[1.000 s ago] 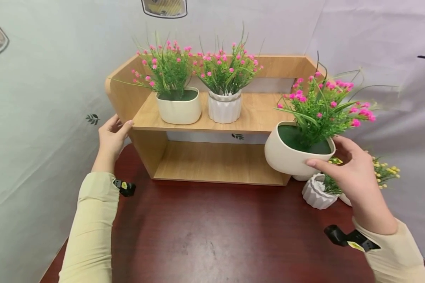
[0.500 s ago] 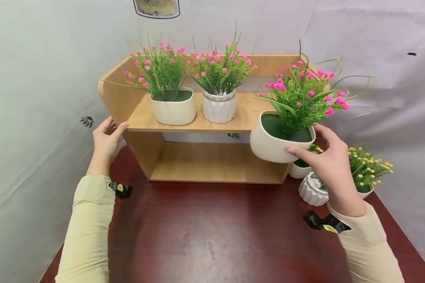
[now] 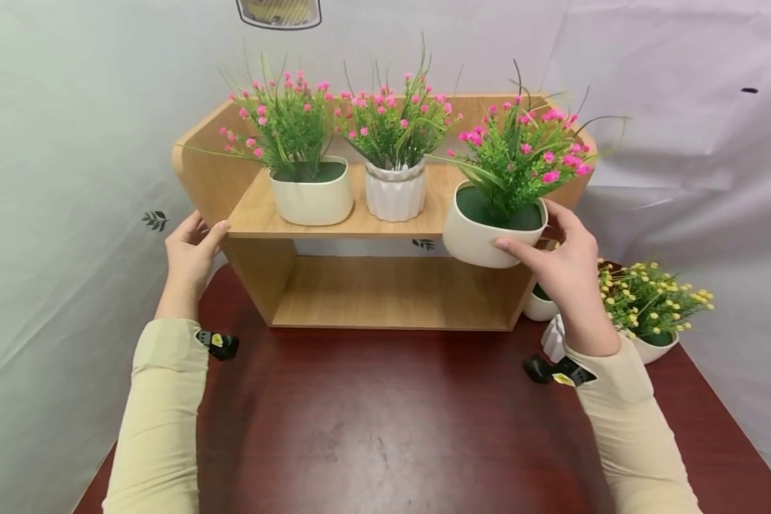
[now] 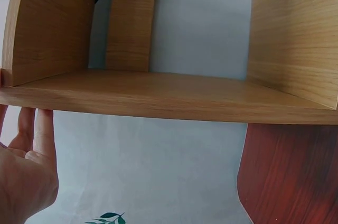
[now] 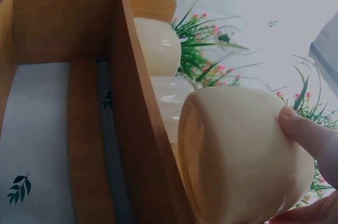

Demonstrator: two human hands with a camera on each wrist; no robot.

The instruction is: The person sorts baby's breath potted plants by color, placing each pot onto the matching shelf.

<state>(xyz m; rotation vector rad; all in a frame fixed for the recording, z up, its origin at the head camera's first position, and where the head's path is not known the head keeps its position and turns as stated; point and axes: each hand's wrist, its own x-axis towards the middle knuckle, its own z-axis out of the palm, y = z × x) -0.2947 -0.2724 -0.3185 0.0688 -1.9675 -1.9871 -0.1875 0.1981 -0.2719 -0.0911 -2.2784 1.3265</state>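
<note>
My right hand (image 3: 568,264) grips a cream oval flowerpot (image 3: 488,239) of pink flowers, thumb on the front wall and fingers at its right side. The pot is tilted and overlaps the right front of the upper board; in the right wrist view its base (image 5: 193,150) shows close to the board's edge. My left hand (image 3: 193,250) holds the left side panel of the two-tier wooden shelf (image 3: 340,234), thumb on the front edge, fingers on the outer face (image 4: 31,166). Another cream oval pot (image 3: 311,200) and a white fluted pot (image 3: 395,194), both pink-flowered, stand on the upper board.
Right of the shelf on the dark red table (image 3: 373,414) stand a cream pot of yellow flowers (image 3: 658,343), a white fluted pot (image 3: 554,339) partly behind my right wrist, and another cream pot (image 3: 540,307). A pale cloth wall (image 3: 71,143) rises behind.
My right hand has carried the cream flowerpot left and up toward the upper board's right part. The left hand stays on the side panel; the view has shifted slightly.
</note>
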